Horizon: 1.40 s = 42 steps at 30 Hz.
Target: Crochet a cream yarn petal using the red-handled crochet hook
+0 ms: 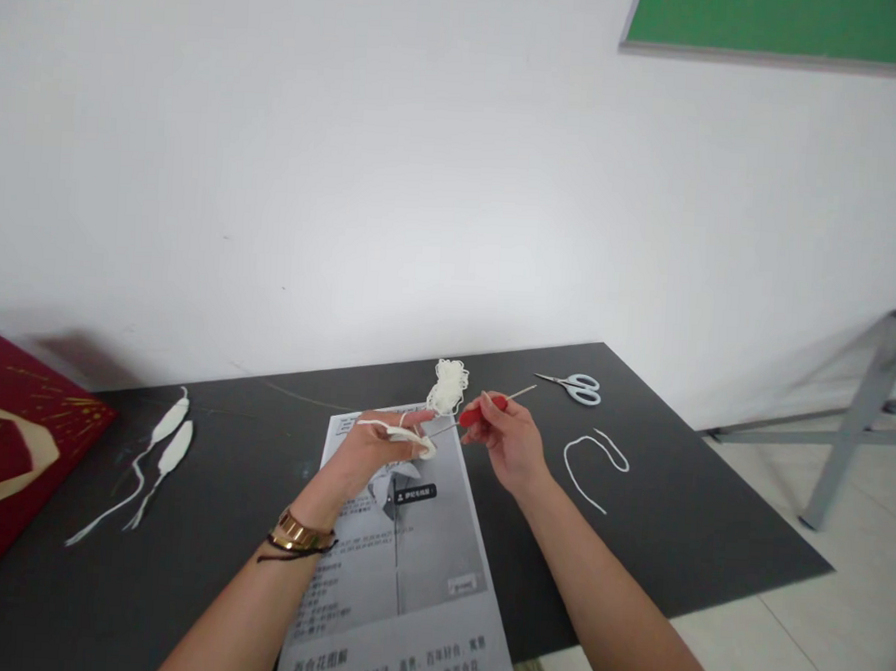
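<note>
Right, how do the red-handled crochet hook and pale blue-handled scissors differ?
The red-handled crochet hook is held in the right hand; the pale blue-handled scissors lie on the black table. The hook has one grip; the scissors, two finger loops. The hook's shaft shows at both ends of its grip; the scissors' blades point one way. Both have coloured handles.

Bare forearms [600, 584] angled inward, left hand [371, 454] pinching, right hand [511, 444] curled in a grip, hands apart

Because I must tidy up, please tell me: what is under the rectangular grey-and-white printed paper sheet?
The flat black tabletop shows along both sides of the sheet; what lies directly beneath is covered.
</note>
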Motion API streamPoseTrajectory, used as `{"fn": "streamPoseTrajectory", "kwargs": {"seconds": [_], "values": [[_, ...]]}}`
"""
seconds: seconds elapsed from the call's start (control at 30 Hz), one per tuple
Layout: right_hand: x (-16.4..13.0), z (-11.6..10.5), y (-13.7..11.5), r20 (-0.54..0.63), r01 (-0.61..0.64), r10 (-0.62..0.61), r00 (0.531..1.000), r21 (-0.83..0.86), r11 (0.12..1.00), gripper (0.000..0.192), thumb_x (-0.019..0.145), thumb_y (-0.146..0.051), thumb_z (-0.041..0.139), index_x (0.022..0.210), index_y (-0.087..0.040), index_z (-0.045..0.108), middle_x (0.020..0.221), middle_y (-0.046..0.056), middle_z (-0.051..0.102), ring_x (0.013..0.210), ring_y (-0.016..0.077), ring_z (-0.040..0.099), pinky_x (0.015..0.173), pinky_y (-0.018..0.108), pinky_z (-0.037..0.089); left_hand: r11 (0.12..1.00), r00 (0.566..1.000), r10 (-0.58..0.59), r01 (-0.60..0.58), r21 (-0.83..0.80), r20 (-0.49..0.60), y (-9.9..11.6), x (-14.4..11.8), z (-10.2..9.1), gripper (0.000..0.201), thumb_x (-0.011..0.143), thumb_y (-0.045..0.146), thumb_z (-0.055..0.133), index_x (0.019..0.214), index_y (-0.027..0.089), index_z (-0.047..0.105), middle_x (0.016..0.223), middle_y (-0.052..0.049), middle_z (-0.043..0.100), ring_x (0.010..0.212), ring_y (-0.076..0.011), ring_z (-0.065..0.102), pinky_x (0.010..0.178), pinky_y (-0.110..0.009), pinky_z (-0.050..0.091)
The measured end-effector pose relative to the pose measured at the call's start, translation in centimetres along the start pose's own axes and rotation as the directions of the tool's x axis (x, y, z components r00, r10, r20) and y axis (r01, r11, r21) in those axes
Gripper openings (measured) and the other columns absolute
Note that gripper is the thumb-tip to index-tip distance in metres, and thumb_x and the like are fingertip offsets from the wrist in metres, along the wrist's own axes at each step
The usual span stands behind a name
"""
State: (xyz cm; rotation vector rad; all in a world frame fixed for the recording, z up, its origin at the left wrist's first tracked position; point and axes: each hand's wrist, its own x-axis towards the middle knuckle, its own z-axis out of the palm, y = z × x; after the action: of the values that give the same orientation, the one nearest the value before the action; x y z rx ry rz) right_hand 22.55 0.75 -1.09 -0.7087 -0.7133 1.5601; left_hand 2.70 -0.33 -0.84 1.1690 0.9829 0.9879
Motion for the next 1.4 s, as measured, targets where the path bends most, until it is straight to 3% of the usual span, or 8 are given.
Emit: {"fn": "streamPoseTrajectory", "kwargs": {"seconds": [0.17, 0.33, 0.47, 0.6, 0.83, 1.0, 1.2, 1.4], "values": [[0.5, -0.3, 1.6, -0.032, -0.175, 0.180, 0.983, 0.121, 0.977, 0.017, 0.077, -0.029, 0.069, 0.071, -0.013, 0.067, 0.049, -0.003, 0.059, 0.042, 0.0067, 0.052, 0.050, 0.020, 0.058, 0.992, 0.982, 0.119, -0.124, -0.030, -0.146, -1.0, 0.1, 1.4, 0.048, 0.066, 0.025, 0.077, 0.112, 0.018, 0.068, 0.094, -0.007, 0.073, 0.080, -0.0182, 0.064, 0.075, -0.030, 0.050], [0.4, 0.1, 2.5, -0.037, -0.266, 0.280, 0.959, 0.216, 0.939, 0.013, 0.081, -0.023, 0.064, 0.073, -0.012, 0.066, 0.053, -0.003, 0.061, 0.045, 0.0062, 0.054, 0.056, 0.020, 0.059, 0.984, 0.970, 0.138, -0.157, -0.085, -0.198, -1.7, 0.1, 2.5, 0.050, 0.070, 0.029, 0.074, 0.118, 0.021, 0.064, 0.104, -0.006, 0.071, 0.086, -0.0185, 0.064, 0.080, -0.031, 0.049], [0.4, 0.2, 2.3, -0.030, -0.276, 0.293, 0.956, 0.253, 0.927, 0.015, 0.084, -0.022, 0.060, 0.076, -0.012, 0.068, 0.055, -0.002, 0.062, 0.046, 0.0067, 0.055, 0.056, 0.020, 0.058, 0.966, 0.991, 0.111, -0.125, -0.228, -0.075, -1.5, 0.2, 2.3, 0.044, 0.072, 0.026, 0.071, 0.115, 0.021, 0.066, 0.098, -0.006, 0.071, 0.086, -0.0177, 0.063, 0.084, -0.031, 0.046], [0.7, -0.1, 2.3, -0.015, -0.294, 0.308, 0.951, 0.259, 0.920, 0.018, 0.084, -0.021, 0.058, 0.071, -0.012, 0.067, 0.050, -0.002, 0.059, 0.042, 0.0074, 0.052, 0.052, 0.021, 0.058, 0.959, 0.993, 0.074, -0.045, -0.280, 0.096, -0.8, 0.4, 0.6, 0.041, 0.067, 0.038, 0.072, 0.102, 0.017, 0.072, 0.091, -0.011, 0.070, 0.083, -0.0230, 0.063, 0.082, -0.039, 0.046], [0.5, 0.0, 2.3, 0.096, -0.434, 0.424, 0.901, 0.227, 0.872, 0.018, 0.080, -0.018, 0.057, 0.067, -0.009, 0.064, 0.044, -0.002, 0.055, 0.036, 0.0083, 0.048, 0.046, 0.025, 0.056, 0.996, 0.964, 0.022, 0.001, -0.088, 0.264, 0.0, 0.2, -1.9, 0.018, 0.066, 0.032, 0.072, 0.062, 0.015, 0.070, 0.081, -0.009, 0.063, 0.072, -0.0191, 0.059, 0.067, -0.032, 0.044], [0.5, -0.1, 1.9, 0.158, -0.498, 0.474, 0.866, 0.208, 0.842, 0.017, 0.080, -0.018, 0.057, 0.066, -0.010, 0.063, 0.040, -0.004, 0.051, 0.034, 0.0073, 0.044, 0.043, 0.022, 0.052, 0.980, 0.947, -0.003, -0.061, 0.188, 0.321, 0.8, 0.4, -2.5, 0.015, 0.065, 0.027, 0.073, 0.057, 0.016, 0.066, 0.072, -0.004, 0.061, 0.068, -0.0169, 0.054, 0.066, -0.028, 0.042], [0.8, -0.7, 1.6, 0.182, -0.521, 0.492, 0.851, 0.190, 0.832, 0.019, 0.082, -0.019, 0.055, 0.066, -0.011, 0.062, 0.039, -0.004, 0.049, 0.034, 0.0073, 0.044, 0.042, 0.021, 0.050, 0.924, 0.977, 0.097, -0.160, 0.346, 0.192, 0.4, 1.4, -2.8, 0.006, 0.066, 0.026, 0.069, 0.064, 0.020, 0.068, 0.076, -0.002, 0.060, 0.077, -0.0188, 0.052, 0.078, -0.031, 0.040], [1.1, -1.2, 1.2, 0.182, -0.504, 0.474, 0.861, 0.196, 0.841, 0.020, 0.081, -0.018, 0.054, 0.064, -0.012, 0.061, 0.038, -0.005, 0.047, 0.034, 0.0077, 0.045, 0.044, 0.023, 0.054, 0.965, 0.977, 0.141, -0.172, 0.199, 0.159, 0.4, 1.3, -2.5, 0.017, 0.062, 0.024, 0.071, 0.049, 0.017, 0.063, 0.078, -0.005, 0.060, 0.076, -0.0190, 0.053, 0.075, -0.031, 0.040]]}}
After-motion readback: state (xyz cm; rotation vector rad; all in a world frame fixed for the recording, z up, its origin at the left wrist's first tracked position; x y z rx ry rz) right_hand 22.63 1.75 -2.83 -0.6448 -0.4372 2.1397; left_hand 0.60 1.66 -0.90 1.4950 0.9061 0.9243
